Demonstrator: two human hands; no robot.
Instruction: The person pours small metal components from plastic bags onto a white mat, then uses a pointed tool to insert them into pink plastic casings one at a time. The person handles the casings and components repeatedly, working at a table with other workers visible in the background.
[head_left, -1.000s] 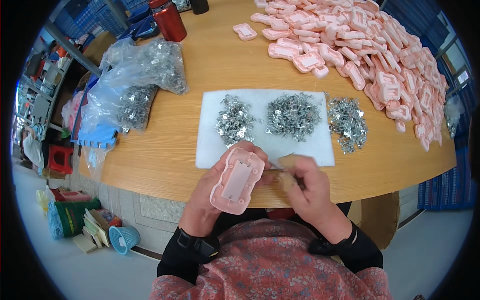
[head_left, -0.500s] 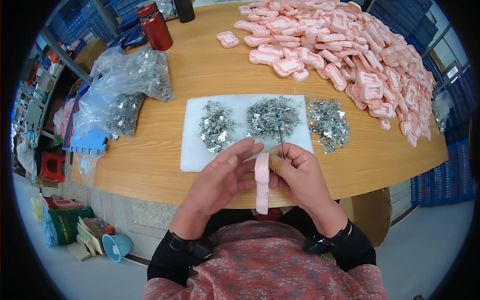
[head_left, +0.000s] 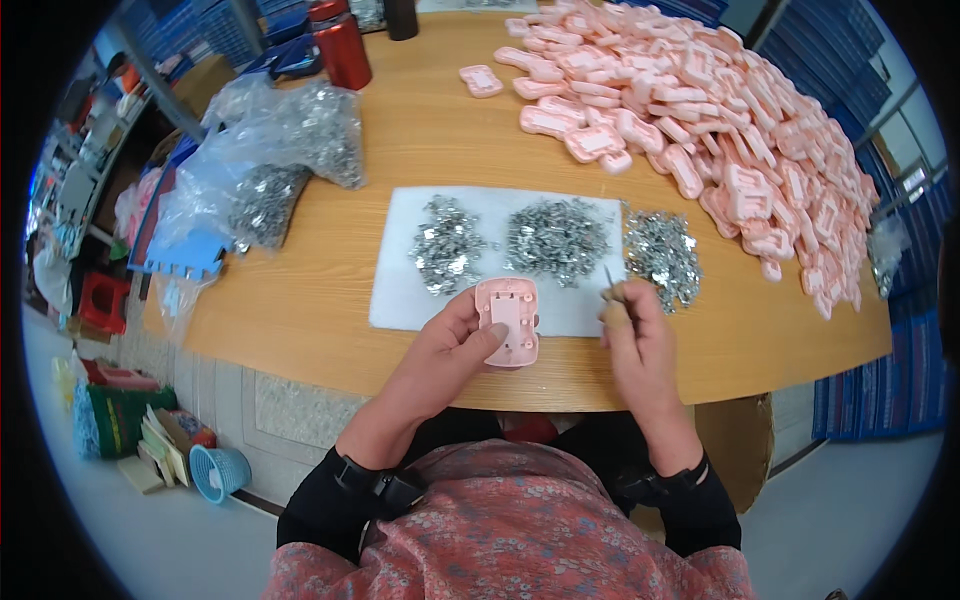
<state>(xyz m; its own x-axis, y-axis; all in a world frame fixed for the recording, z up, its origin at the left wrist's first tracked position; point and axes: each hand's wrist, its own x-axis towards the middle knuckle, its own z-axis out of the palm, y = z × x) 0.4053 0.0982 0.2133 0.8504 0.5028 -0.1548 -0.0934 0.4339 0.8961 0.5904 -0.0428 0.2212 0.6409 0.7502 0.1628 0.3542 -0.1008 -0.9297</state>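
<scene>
A pink plastic shell point(head_left: 514, 320) is gripped in my left hand point(head_left: 452, 345), its hollow inner face turned up and my thumb lying across it. Apart from it on the right, my right hand point(head_left: 640, 335) pinches a thin pair of tweezers point(head_left: 608, 274), whose tip points away from me. Beyond my hands a white foam sheet point(head_left: 392, 300) lies on the table. It carries two heaps of small shiny metal pieces, a left heap point(head_left: 447, 245) and a middle heap point(head_left: 557, 240). A third heap of metal pieces point(head_left: 663, 258) lies just off the sheet's right edge.
A large pile of pink shells point(head_left: 700, 110) covers the table's far right, with a lone shell point(head_left: 481, 81) beside it. Clear bags of metal pieces point(head_left: 300, 150) lie at the left. Behind them stands a red bottle point(head_left: 341, 45). A blue basket point(head_left: 219, 473) is on the floor.
The shell has turned from edge-on to face up in my left hand, which now holds it. My right hand with the tweezers has moved away to the right.
</scene>
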